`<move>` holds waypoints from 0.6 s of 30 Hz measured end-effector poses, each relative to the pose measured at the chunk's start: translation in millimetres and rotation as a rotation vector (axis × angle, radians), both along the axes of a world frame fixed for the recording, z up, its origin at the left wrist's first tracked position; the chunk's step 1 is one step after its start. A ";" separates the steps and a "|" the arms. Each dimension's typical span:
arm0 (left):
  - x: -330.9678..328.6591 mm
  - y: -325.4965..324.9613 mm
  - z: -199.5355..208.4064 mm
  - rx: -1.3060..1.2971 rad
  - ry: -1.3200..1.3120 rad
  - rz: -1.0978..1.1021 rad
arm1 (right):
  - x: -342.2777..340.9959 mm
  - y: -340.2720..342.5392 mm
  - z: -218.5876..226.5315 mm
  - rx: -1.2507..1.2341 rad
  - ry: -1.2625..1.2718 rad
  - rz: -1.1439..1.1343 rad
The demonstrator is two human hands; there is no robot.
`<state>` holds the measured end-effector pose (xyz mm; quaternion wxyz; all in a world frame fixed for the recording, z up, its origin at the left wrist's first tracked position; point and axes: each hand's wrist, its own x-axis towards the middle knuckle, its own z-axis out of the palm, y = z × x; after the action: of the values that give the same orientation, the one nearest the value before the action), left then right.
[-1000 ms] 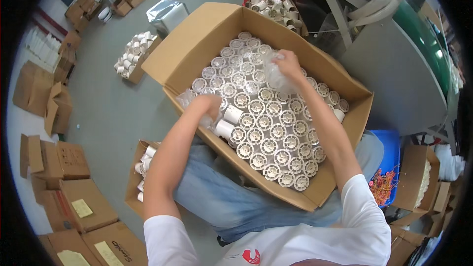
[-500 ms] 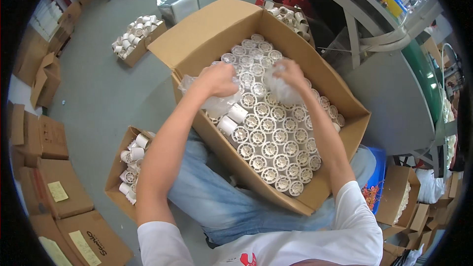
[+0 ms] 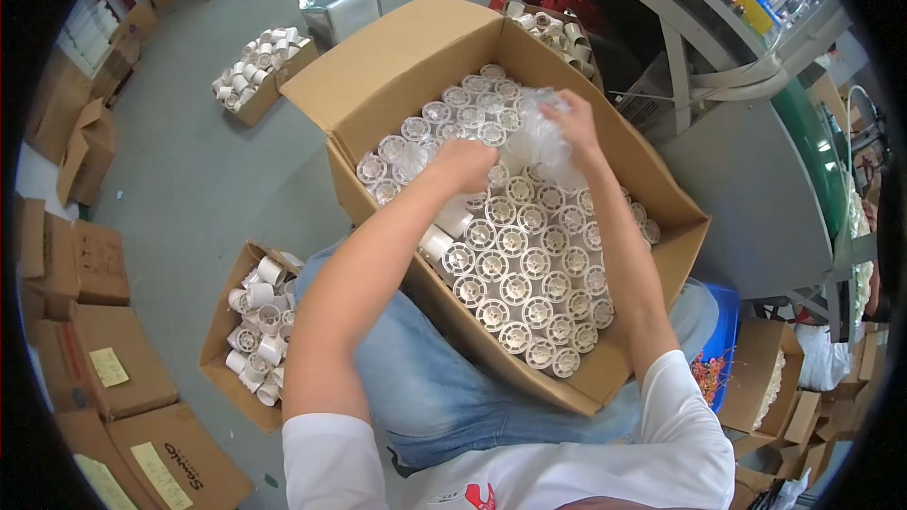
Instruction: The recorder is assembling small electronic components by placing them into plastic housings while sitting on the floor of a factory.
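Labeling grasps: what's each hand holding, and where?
Right hand: clear plastic, by its upper right part. Left hand: fingers' underside hidden, can't tell.

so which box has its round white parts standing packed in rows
The big cardboard box beneath both hands: most of its white parts stand tightly side by side, while those in the smaller boxes around it lie jumbled.

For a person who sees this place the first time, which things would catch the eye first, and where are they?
Most likely the big open cardboard box in the centre, with rows of white round parts inside. Above them, the right hand grips crumpled clear plastic. The blue bin at right also stands out.
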<state>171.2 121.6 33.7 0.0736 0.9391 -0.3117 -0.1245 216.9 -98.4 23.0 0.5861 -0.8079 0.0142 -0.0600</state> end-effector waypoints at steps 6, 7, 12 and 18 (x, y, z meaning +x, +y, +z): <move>14.3 -23.8 -16.7 0.137 0.065 -0.003 | 0.3 -14.4 30.8 -0.217 -0.117 -0.263; 18.6 -30.1 -22.3 0.151 0.066 -0.001 | 0.5 -19.7 33.5 -0.316 -0.088 -0.220; 32.6 -43.0 -28.0 0.097 0.172 -0.013 | 21.9 -19.1 -16.4 -0.633 0.041 -0.122; 41.3 -42.5 -23.0 -0.039 0.283 0.002 | 33.6 -21.4 -35.4 -0.826 0.291 -0.149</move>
<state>212.5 79.1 10.6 0.1351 0.9109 -0.2996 -0.2495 250.5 -119.8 -12.4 0.2001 -0.9711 0.1297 0.0116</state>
